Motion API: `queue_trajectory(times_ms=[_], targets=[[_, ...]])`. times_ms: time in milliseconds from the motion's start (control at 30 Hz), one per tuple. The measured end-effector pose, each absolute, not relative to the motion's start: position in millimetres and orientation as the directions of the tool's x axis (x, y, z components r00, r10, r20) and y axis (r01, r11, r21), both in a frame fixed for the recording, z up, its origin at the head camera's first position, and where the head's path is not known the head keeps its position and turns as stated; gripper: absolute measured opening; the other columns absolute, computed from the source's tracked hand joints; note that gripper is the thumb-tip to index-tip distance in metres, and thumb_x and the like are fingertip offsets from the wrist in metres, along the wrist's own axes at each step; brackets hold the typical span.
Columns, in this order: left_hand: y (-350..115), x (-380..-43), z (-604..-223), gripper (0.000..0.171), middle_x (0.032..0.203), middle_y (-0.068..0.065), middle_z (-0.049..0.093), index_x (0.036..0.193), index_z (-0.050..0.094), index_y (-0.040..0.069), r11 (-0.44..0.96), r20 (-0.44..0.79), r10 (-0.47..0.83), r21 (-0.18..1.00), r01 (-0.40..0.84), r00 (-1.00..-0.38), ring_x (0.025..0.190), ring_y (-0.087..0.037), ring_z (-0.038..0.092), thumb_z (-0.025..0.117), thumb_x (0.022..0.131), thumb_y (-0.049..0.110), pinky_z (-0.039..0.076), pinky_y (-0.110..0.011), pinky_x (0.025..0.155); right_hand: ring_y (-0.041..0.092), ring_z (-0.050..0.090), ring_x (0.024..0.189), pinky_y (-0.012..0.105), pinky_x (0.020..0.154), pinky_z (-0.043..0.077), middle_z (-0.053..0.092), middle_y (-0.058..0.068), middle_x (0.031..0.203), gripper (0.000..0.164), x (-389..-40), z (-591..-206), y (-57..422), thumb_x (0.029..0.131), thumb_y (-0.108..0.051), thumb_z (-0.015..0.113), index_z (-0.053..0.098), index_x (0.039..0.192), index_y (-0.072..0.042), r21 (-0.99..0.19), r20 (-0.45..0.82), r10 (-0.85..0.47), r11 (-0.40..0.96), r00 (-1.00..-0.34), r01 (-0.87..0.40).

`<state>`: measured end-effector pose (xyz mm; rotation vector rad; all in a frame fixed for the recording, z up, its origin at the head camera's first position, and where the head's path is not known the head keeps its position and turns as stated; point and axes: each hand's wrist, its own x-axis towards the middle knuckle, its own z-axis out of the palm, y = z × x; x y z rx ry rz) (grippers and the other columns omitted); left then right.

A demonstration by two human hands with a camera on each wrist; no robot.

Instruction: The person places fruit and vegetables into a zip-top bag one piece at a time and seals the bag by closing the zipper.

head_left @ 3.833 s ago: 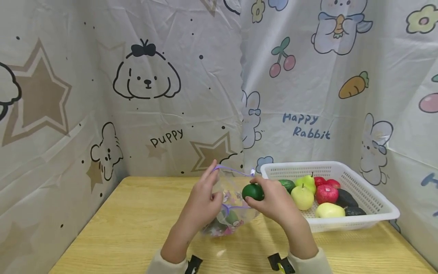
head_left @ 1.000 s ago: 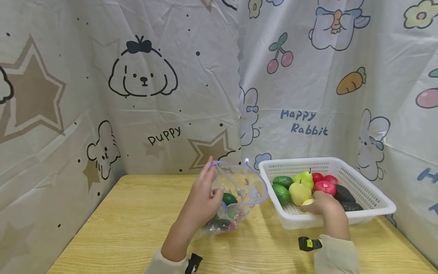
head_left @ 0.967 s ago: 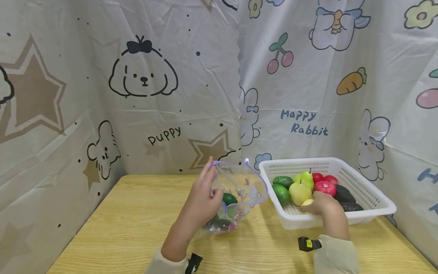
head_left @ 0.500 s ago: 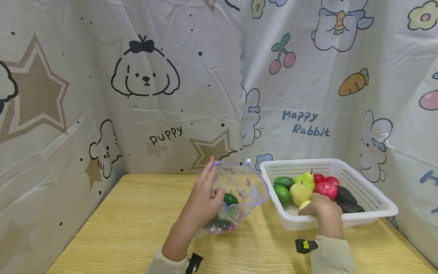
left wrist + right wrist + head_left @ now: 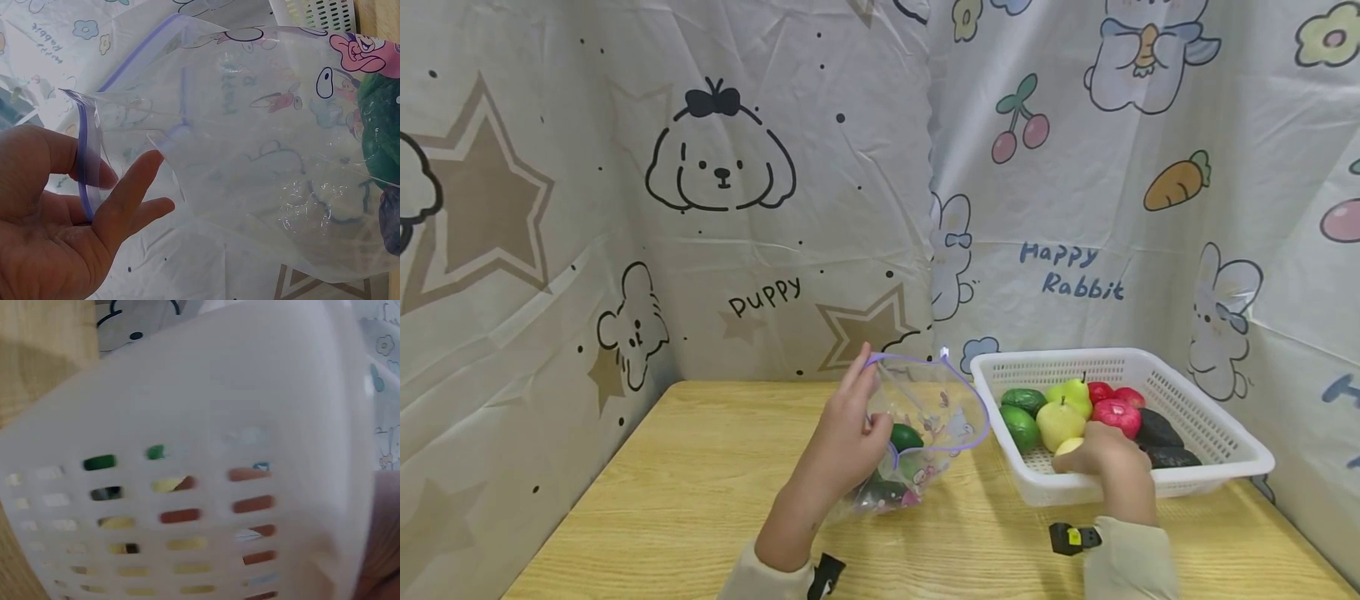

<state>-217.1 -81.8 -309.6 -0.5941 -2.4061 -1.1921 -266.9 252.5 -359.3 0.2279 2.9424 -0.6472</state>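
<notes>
With my left hand [image 5: 844,437] I hold the rim of a clear zip bag [image 5: 951,404] with a purple seal, its mouth spread wide. Left wrist view: the bag's seal strip [image 5: 89,156] lies between my thumb and fingers. A dark green oval fruit [image 5: 906,437] and other dark green produce sit inside the bag. My right hand [image 5: 1111,462] reaches into the white basket [image 5: 1030,492], its fingers around a pale yellow pear [image 5: 1070,447], mostly hidden by the hand. In the right wrist view the basket wall [image 5: 187,394] blocks most of the grip.
In the basket lie a green fruit [image 5: 1019,428], a cucumber-like piece [image 5: 1023,401], an upright yellow pear [image 5: 1061,425], a green pear [image 5: 1078,392], red fruits [image 5: 1116,417] and dark avocados [image 5: 1159,428]. A printed curtain [image 5: 820,208] stands behind the wooden table [image 5: 647,500].
The dark green fruit that my right hand held at the bag's mouth is now inside the bag. My right hand has moved right into the basket and grips the pear; the left stays put.
</notes>
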Motion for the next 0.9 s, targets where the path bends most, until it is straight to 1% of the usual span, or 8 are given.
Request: queue_trajectory(times_ms=[133, 233, 300, 500, 567, 667, 767, 900], targets=[[-82.6, -217.0, -309.3, 0.068, 0.159, -0.003, 0.01, 0.145, 0.029, 0.004, 0.555, 0.503, 0.197, 0.651, 0.518, -0.842, 0.04, 0.001, 0.023, 0.048, 0.08, -0.002, 0.033, -0.014, 0.041, 0.036, 0.052, 0.086, 0.055, 0.078, 0.048, 0.057, 0.026, 0.099, 0.071, -266.1, -355.2, 256.1, 0.067, -0.032, 0.074, 0.047, 0.116, 0.012, -0.463, -0.119, 0.064, 0.879, -0.991, 0.112], [-83.1, -217.4, -309.4, 0.067, 0.159, -0.002, 0.01, 0.145, 0.029, 0.004, 0.555, 0.503, 0.196, 0.651, 0.518, -0.842, 0.04, 0.001, 0.022, 0.048, 0.08, -0.002, 0.033, -0.014, 0.041, 0.039, 0.051, 0.092, 0.058, 0.083, 0.047, 0.055, 0.032, 0.11, 0.082, -263.4, -348.5, 256.3, 0.07, -0.035, 0.074, 0.04, 0.125, 0.015, -0.489, -0.07, 0.032, 0.87, -0.997, 0.062], [-83.1, -217.6, -309.8, 0.067, 0.159, -0.002, 0.01, 0.145, 0.029, 0.004, 0.551, 0.505, 0.196, 0.652, 0.521, -0.84, 0.04, 0.001, 0.021, 0.048, 0.08, -0.002, 0.032, -0.014, 0.041, 0.041, 0.051, 0.093, 0.06, 0.083, 0.047, 0.053, 0.035, 0.116, 0.085, -260.4, -342.3, 254.6, 0.071, -0.04, 0.073, 0.039, 0.128, 0.014, -0.497, -0.025, 0.027, 0.867, -0.999, 0.036], [-82.2, -217.7, -310.0, 0.066, 0.159, -0.002, 0.011, 0.144, 0.029, 0.003, 0.551, 0.505, 0.198, 0.651, 0.522, -0.84, 0.04, 0.001, 0.021, 0.048, 0.081, -0.001, 0.032, -0.014, 0.041, 0.037, 0.053, 0.09, 0.05, 0.07, 0.049, 0.056, 0.031, 0.114, 0.085, -251.5, -322.1, 244.3, 0.073, -0.051, 0.07, 0.042, 0.129, 0.005, -0.518, 0.16, 0.005, 0.852, -0.987, -0.079], [-81.8, -217.7, -309.7, 0.066, 0.159, -0.002, 0.01, 0.145, 0.029, 0.002, 0.549, 0.503, 0.199, 0.653, 0.521, -0.841, 0.04, 0.001, 0.022, 0.048, 0.081, -0.001, 0.032, -0.014, 0.041, 0.036, 0.054, 0.089, 0.047, 0.068, 0.048, 0.057, 0.029, 0.114, 0.083, -248.7, -315.5, 239.6, 0.074, -0.054, 0.068, 0.042, 0.13, 0.002, -0.52, 0.22, -0.006, 0.845, -0.976, -0.122], [-81.2, -217.4, -309.6, 0.067, 0.159, -0.003, 0.01, 0.145, 0.027, 0.003, 0.545, 0.499, 0.201, 0.658, 0.519, -0.843, 0.04, 0.001, 0.023, 0.048, 0.082, -0.001, 0.033, -0.014, 0.041, 0.037, 0.054, 0.093, 0.047, 0.069, 0.049, 0.057, 0.027, 0.117, 0.084, -245.0, -307.3, 230.0, 0.074, -0.056, 0.067, 0.042, 0.133, -0.003, -0.534, 0.29, -0.012, 0.828, -0.957, -0.172], [-80.7, -217.0, -309.8, 0.067, 0.159, -0.003, 0.01, 0.145, 0.027, 0.003, 0.544, 0.499, 0.201, 0.658, 0.52, -0.843, 0.039, 0.0, 0.024, 0.048, 0.082, -0.001, 0.033, -0.013, 0.04, 0.036, 0.054, 0.096, 0.049, 0.071, 0.049, 0.058, 0.025, 0.118, 0.081, -242.8, -301.4, 217.6, 0.073, -0.054, 0.069, 0.044, 0.134, -0.008, -0.551, 0.372, -0.032, 0.797, -0.928, -0.248], [-80.1, -216.3, -309.7, 0.068, 0.159, -0.004, 0.01, 0.145, 0.027, 0.003, 0.545, 0.499, 0.199, 0.658, 0.519, -0.843, 0.039, 0.0, 0.024, 0.049, 0.081, 0.0, 0.034, -0.014, 0.04, 0.031, 0.054, 0.095, 0.043, 0.068, 0.054, 0.058, 0.017, 0.12, 0.072, -239.9, -295.4, 198.4, 0.072, -0.045, 0.075, 0.048, 0.133, -0.017, -0.582, 0.488, -0.106, 0.7, -0.866, -0.413]])
